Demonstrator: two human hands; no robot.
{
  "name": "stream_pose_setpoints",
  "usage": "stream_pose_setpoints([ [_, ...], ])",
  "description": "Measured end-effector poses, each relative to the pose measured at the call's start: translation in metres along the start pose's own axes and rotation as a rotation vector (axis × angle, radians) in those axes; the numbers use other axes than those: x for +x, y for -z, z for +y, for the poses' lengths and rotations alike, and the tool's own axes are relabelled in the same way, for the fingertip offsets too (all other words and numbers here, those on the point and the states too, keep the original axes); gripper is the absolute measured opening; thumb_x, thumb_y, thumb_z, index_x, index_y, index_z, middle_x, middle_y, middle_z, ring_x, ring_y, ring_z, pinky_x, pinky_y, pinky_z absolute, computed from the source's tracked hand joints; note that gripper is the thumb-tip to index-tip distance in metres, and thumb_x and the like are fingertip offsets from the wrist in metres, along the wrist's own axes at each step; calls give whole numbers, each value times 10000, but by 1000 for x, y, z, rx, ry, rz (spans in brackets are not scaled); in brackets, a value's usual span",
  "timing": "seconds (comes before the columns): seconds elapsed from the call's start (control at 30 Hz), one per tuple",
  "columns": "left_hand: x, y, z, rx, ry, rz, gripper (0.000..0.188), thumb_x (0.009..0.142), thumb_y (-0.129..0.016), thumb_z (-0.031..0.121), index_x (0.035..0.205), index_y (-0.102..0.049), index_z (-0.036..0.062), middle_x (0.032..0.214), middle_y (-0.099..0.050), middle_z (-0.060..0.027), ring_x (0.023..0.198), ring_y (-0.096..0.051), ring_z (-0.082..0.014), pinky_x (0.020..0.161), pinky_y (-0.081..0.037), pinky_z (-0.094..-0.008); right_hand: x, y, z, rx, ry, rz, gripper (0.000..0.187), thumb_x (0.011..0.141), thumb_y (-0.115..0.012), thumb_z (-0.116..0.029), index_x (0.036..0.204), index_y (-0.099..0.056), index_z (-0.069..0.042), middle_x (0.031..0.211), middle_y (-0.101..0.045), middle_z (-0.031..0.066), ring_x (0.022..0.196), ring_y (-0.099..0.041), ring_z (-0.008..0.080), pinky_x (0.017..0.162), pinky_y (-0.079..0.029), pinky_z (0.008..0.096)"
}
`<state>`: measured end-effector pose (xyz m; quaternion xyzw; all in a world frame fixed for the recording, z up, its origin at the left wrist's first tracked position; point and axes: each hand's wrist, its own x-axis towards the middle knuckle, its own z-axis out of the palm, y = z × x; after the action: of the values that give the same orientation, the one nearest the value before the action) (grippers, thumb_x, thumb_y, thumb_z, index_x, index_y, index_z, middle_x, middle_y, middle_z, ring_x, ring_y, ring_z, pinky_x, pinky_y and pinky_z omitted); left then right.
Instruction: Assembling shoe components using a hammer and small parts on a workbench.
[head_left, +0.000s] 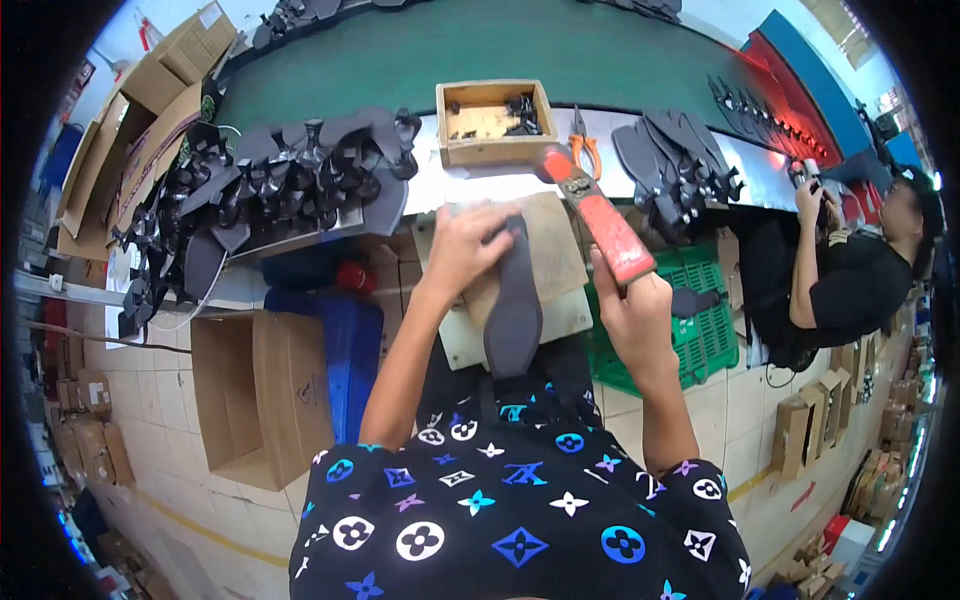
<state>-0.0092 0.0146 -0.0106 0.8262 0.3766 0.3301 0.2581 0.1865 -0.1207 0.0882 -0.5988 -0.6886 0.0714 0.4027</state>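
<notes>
A dark grey shoe sole (515, 318) lies lengthwise in front of me, its wide end toward my body, on a worn wooden board (558, 245). My left hand (466, 248) is closed on its narrow far end, thumb against the near side; what lies under the fingers is hidden. My right hand (636, 312) grips a hammer (608, 228) by its red handle, thumb along the side. The hammer's head is raised over the board's far right corner, apart from the sole and blurred.
A wooden box (496, 152) of small black parts and orange-handled pliers (583, 140) sit on the bench. Black heels (290, 180) are piled left, more soles (670, 155) right. A green crate (690, 335) and cardboard box (262, 395) flank me. A co-worker (860, 270) is at right.
</notes>
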Motion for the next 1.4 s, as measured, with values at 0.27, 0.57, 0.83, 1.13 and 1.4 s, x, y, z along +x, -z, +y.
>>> stream_pose_setpoints([
  [0.27,-64,66,103,-667,221,-357,202,901,-698,161,854,-692,-34,717,-593,-36,688,-580,-85,574,-433,-268,-1,-48,27,-258,123,-219,257,965,-603,-239,1133,-617,-46,851,-633,153,698,-656,352,589,-522,415],
  [0.57,-83,94,127,-1198,420,-547,211,944,-641,153,942,-736,-35,852,-663,-70,859,-596,-125,769,-452,-265,5,-5,-11,699,258,-523,395,876,-680,-287,1061,-674,62,974,-681,179,873,-669,312,794,-527,387],
  [0.83,-81,80,131,-1342,252,-865,219,942,-663,181,1027,-747,-3,836,-719,-88,777,-625,-96,705,-474,-255,24,16,-25,850,571,-785,328,862,-700,-241,923,-650,77,858,-627,172,690,-619,297,585,-506,351],
  [1.13,-89,74,142,-1290,47,-960,238,948,-659,219,929,-726,-9,739,-690,-71,648,-586,-86,600,-441,-278,12,24,-45,833,723,-798,377,912,-658,-296,789,-628,59,697,-564,97,503,-506,208,412,-374,306],
  [1.4,-90,76,135,-1279,5,-880,328,938,-662,273,774,-679,-11,553,-521,-82,485,-432,-148,487,-341,-333,8,14,-44,883,700,-716,425,919,-672,-323,746,-627,63,648,-541,90,472,-474,190,388,-338,295],
])
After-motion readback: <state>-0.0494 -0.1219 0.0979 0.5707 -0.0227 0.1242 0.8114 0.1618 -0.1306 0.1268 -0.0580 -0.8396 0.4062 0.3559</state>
